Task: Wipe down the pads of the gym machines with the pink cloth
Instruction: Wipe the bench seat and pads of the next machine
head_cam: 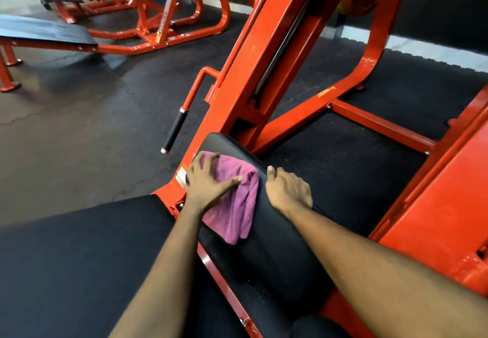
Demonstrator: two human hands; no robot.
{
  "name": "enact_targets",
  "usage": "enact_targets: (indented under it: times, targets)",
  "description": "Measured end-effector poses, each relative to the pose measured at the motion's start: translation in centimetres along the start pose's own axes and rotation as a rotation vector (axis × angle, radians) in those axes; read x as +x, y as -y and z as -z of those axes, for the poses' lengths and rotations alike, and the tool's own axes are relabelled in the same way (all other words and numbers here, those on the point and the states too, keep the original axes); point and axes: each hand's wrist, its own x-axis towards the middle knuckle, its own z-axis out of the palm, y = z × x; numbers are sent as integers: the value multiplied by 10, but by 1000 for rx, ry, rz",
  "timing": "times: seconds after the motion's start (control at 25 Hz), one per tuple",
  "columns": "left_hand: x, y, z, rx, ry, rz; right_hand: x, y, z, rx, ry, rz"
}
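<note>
Pressing down with straight, spread fingers, the left hand (pixel 208 182) lay flat on the pink cloth (pixel 237 205) in the head view, clamping nothing and only pinning the fabric to the narrow black pad (pixel 277 248). The cloth was bunched and folded on the upper part of that pad. Its top edge lay under the fingertips, while most of its loose length trailed away from the palm toward 5 o'clock and draped over the pad's left side.

At 3 o'clock of the cloth, just beside it but apart from it, the right hand (pixel 287 192) gripped the same pad. Its thumb lay along the top and its fingers were wrapped over the right edge, out of sight.

The pad sat tilted on the orange machine frame (pixel 264 60), which rose toward 12 o'clock. A black-gripped handle (pixel 175 129) hung at 10 o'clock of the left hand. A wider black pad (pixel 79 258) filled the area at 8 o'clock, and a grey bench (pixel 45 31) stood far off at 10 o'clock on the dark rubber floor (pixel 79 126).
</note>
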Motion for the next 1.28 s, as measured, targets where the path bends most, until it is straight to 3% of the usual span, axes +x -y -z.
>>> enact_targets:
  times: [0.12, 0.32, 0.48, 0.6, 0.76, 0.92, 1.08, 1.28]
  targets:
    - [-12, -2, -36, -70, 76, 201, -1, 1, -2, -34, -23, 2]
    - [-36, -13, -65, -119, -11, 166, 0, 1, -1, -33, -10, -13]
    - [-75, -9, -85, -128, -3, 132, 0, -1, 13, 184, 104, -77]
    - [-55, -14, -83, -150, -65, 186, -3, -2, 23, 260, 174, -64]
    - [19, -34, -67, -137, -196, 201, -5, 0, 16, 137, 101, 1]
    - [95, -27, -46, -90, -218, 221, -3, 0, 4, 53, 14, 12]
    - [105, 8, -36, -182, -354, 206, -4, 0, -1, 3, -30, 10]
    - [70, 58, -47, -288, -391, 344, -3, 4, -3, -84, -63, 10]
